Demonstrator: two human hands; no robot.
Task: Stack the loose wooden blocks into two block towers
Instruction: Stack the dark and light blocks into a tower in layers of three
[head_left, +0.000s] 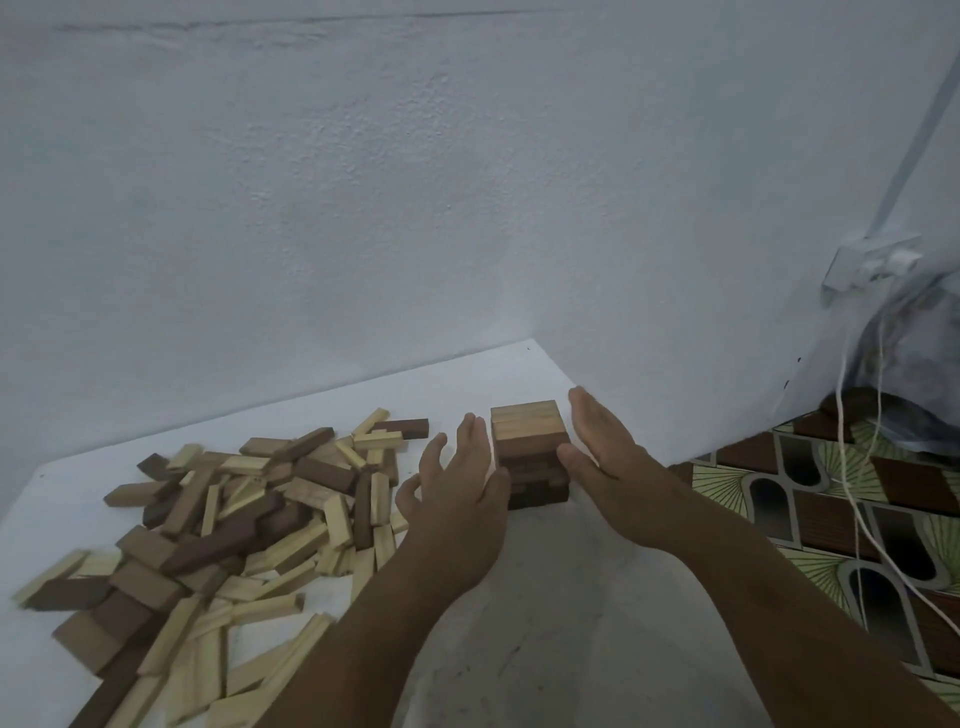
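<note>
A short block tower (530, 447) of several layers, pale wood on top and dark wood below, stands on the white table (545, 623) near its far right corner. My left hand (457, 488) is flat against the tower's left side, fingers apart. My right hand (602, 452) lies flat along its right side, thumb touching the front corner. Neither hand holds a block. A big heap of loose pale and dark wooden blocks (234, 514) spreads over the table's left half.
A pale blue wall (415, 208) rises right behind the table. Right of the table lies a patterned floor (831, 519), with white cords (852, 467) hanging from a wall socket (872, 262) and a plastic bag (914, 364) beside it.
</note>
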